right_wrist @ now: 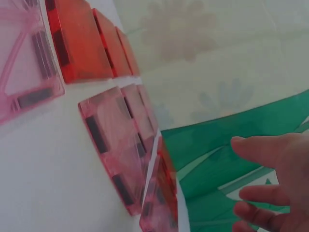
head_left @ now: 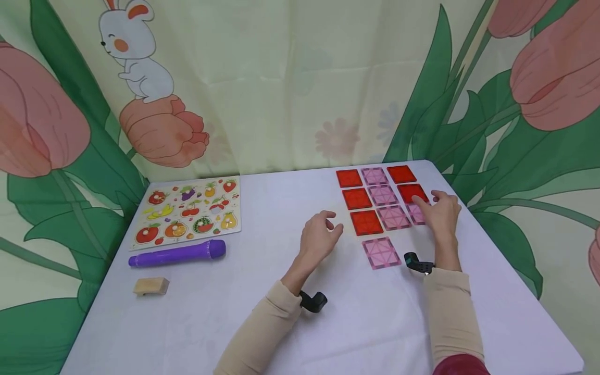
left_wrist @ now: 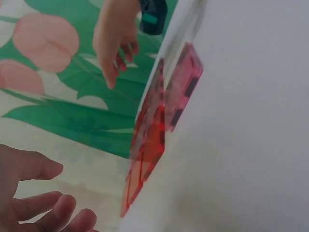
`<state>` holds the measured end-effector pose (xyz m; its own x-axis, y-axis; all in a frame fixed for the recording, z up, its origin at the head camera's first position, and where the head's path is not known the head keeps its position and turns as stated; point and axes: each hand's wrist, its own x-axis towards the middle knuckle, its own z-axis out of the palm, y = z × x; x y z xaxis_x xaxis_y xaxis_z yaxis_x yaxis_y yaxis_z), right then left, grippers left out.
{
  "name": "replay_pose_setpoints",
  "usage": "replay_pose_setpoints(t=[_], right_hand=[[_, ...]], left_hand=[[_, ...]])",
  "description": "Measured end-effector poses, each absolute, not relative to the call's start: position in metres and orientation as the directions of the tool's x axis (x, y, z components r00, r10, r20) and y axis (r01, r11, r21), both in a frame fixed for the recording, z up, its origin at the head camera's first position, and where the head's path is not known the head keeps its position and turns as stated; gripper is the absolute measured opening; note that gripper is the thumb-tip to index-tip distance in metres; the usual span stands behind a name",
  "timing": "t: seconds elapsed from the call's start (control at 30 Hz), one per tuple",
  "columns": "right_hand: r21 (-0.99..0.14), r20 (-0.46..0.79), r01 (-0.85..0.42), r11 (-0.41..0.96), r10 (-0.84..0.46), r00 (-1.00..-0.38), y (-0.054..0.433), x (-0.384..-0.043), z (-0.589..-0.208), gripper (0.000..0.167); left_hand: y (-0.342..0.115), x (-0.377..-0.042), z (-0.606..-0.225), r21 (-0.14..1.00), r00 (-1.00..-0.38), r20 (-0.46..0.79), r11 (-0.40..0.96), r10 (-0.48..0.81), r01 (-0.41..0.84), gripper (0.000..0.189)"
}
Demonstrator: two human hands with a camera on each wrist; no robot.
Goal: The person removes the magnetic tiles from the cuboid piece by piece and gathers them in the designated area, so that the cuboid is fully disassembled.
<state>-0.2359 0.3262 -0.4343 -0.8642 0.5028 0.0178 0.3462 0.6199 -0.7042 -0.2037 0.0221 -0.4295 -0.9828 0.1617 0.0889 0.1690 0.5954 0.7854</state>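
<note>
Square translucent magnetic tiles lie flat in rows at the table's right side. Among them are a red tile point(head_left: 367, 223) and a separate pink tile point(head_left: 381, 253) nearest the person. My right hand point(head_left: 439, 212) hovers beside the right-hand column, near a partly covered pink tile point(head_left: 415, 212) and a red tile point(head_left: 409, 190). Nothing sits between its parted thumb and fingers in the right wrist view. Left of the tiles, my left hand point(head_left: 320, 238) hangs above the cloth with loosely bent fingers, holding nothing. In the left wrist view its fingers point(left_wrist: 36, 205) also stand apart.
A fruit puzzle board point(head_left: 187, 211) lies at the back left. In front of it are a purple toy microphone point(head_left: 175, 254) and a small wooden block point(head_left: 151, 286). A patterned curtain point(head_left: 262, 104) hangs behind the white-covered table point(head_left: 187, 333).
</note>
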Motion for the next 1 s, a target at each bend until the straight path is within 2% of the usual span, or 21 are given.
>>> replay_pose_setpoints(t=[0.3, 0.53, 0.8, 1.0], right_hand=[[-0.705, 0.093, 0.265, 0.658, 0.456, -0.885, 0.301, -0.235, -0.42, 0.072], [-0.715, 0.147, 0.178, 0.676, 0.394, -0.907, 0.273, -0.232, -0.406, 0.07], [-0.695, 0.225, 0.019, 0.719, 0.242, -0.944, 0.241, -0.227, -0.397, 0.075], [-0.622, 0.265, -0.101, 0.776, 0.087, -0.96, 0.213, -0.224, -0.4, 0.08]], left_hand=[[-0.03, -0.208, -0.418, 0.71, -0.955, 0.293, 0.659, 0.043, 0.248, 0.037], [-0.079, -0.209, -0.407, 0.673, -0.933, 0.358, 0.7, -0.027, 0.238, 0.045], [-0.121, -0.202, -0.401, 0.626, -0.889, 0.447, 0.743, -0.095, 0.236, 0.053], [-0.135, -0.194, -0.403, 0.553, -0.9, 0.431, 0.808, -0.069, 0.203, 0.067]])
